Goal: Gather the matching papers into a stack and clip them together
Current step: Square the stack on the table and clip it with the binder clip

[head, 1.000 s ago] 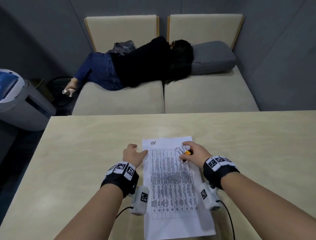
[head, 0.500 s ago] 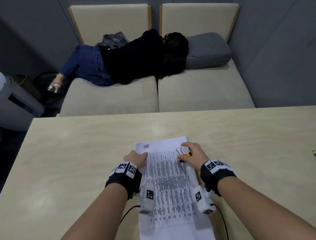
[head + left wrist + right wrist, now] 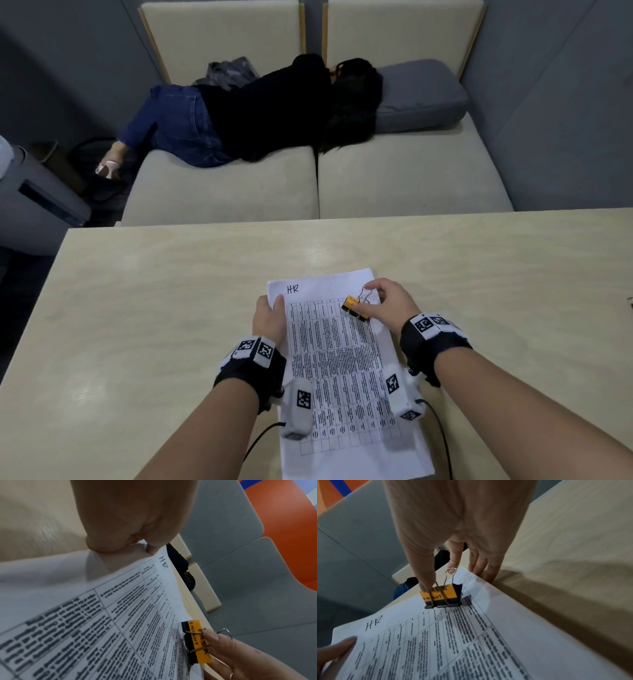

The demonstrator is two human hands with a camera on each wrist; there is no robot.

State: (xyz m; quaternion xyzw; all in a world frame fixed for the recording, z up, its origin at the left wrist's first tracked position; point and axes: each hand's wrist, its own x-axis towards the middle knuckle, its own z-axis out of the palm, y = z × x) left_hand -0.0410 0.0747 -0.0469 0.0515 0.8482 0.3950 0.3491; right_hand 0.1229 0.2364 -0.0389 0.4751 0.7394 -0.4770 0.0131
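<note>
A stack of white printed papers marked "HR" lies on the pale wooden table, near its front edge. My left hand grips the stack's upper left edge, thumb on top; in the left wrist view the hand closes on that edge of the papers. My right hand pinches a yellow and black binder clip by a wire handle. The clip stands over the top sheet near its upper right corner, mouth on the print. It clamps no edge. The clip also shows beside the sheet's far corner.
Beyond the table's far edge a person lies on a beige sofa with a grey cushion. A grey appliance stands at the left on the floor. A small object peeks in at the table's right edge.
My left hand has moved from beside the stack onto its upper left edge and gripped it. My right hand has tilted the clip up, so more of its yellow body shows.
</note>
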